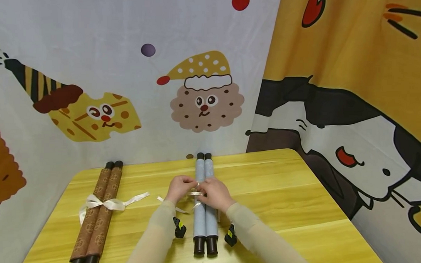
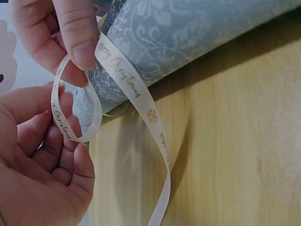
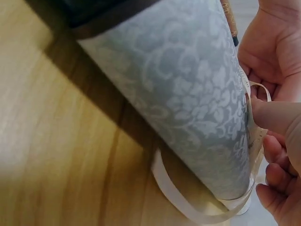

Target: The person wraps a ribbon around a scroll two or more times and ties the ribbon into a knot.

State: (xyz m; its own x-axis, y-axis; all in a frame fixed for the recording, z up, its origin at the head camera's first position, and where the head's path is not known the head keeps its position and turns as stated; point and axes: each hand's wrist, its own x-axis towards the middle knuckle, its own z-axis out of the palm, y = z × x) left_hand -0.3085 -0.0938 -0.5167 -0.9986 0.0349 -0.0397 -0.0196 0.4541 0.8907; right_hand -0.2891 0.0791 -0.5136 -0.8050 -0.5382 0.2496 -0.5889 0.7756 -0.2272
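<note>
Two light blue floral-patterned scrolls (image 1: 199, 221) with dark end knobs lie side by side on the table. A white ribbon (image 2: 134, 87) printed with gold "Merry Christmas" lettering goes around their middle, its loose tail hanging over the table. Above the scrolls my left hand (image 1: 179, 188) curls its fingers at a small ribbon loop, thumb tip at the loop's lower edge. Facing it, my right hand (image 1: 216, 193) pinches the ribbon between thumb and fingers. In the right wrist view, another ribbon length (image 3: 176, 193) curves out from beneath the scroll.
On the left lies a pair of brown patterned scrolls (image 1: 104, 224), tied with a white ribbon bow (image 1: 112, 204). The yellow wood-grain table (image 1: 275, 206) meets a cartoon-printed cloth (image 1: 123, 18) at the back and right.
</note>
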